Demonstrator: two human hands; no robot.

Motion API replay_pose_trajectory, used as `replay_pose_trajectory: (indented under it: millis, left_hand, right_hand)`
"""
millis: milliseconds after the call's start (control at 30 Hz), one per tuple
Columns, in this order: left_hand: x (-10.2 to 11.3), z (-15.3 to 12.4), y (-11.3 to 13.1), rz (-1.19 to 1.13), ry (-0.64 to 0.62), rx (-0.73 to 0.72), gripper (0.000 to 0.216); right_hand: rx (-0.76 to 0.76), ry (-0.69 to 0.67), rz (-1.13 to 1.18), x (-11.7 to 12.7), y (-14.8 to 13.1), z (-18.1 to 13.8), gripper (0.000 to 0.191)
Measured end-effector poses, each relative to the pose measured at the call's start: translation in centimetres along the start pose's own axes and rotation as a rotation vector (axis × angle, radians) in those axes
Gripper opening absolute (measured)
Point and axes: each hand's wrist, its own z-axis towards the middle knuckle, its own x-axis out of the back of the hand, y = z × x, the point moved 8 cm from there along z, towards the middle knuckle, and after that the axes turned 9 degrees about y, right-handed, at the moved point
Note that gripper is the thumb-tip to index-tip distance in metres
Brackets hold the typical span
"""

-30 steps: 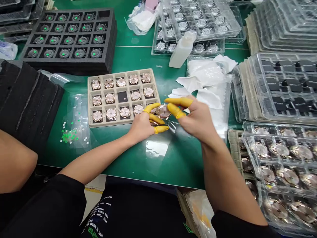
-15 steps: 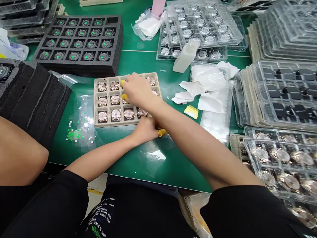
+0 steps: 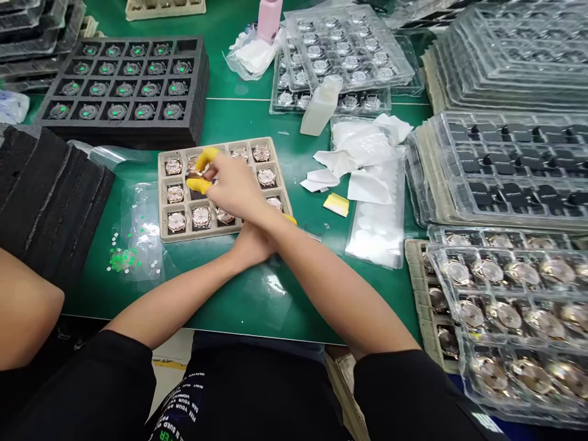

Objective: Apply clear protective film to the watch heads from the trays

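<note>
Fingers of the right hand pinch a watch above a tray, left hand hard to tell.

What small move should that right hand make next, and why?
Probably lift the watch case straight up, clear of the beige tray: the right hand seems to pinch it in yellow-covered fingers over the tray, with other watch cases close around.
</note>
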Motion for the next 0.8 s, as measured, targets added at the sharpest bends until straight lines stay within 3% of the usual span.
replay_pose_trajectory:
  millis: [133,233,367,567,633,733,800]
  left_hand:
    - [-0.9,0.0,-0.3,-0.074,-0.079,0.131,0.026]
    - [-1.2,-0.1,-0.8,-0.225,-0.068,0.218,0.053]
    - [-1.0,-0.3,-1.1,-0.225,-0.036,0.209,0.063]
    - [-0.8,-0.3,-0.9,-0.233,-0.042,0.192,0.061]
    - [-0.8,-0.3,-0.9,-0.243,-0.043,0.208,0.058]
    - [-0.8,-0.3,-0.9,-0.24,-0.039,0.209,0.056]
    - [-0.8,-0.2,-0.9,-0.225,-0.043,0.195,0.054]
  right_hand:
    - [-0.267,0.167,0.416,7.3,4.7,-6.1,0.042]
    - [-0.509,0.129,0.506,10.1,9.1,-10.4,0.06]
    - [-0.711,-0.006,0.55,9.5,12.0,-12.5,0.074]
    - [-0.653,-0.106,0.531,9.1,12.1,-12.2,0.072]
    - [-0.596,0.125,0.37,11.8,14.0,-11.7,0.06]
    - [-0.568,0.644,-0.04,16.8,17.0,-11.9,0.04]
    - [-0.61,0.715,-0.219,17.3,18.6,-11.6,0.029]
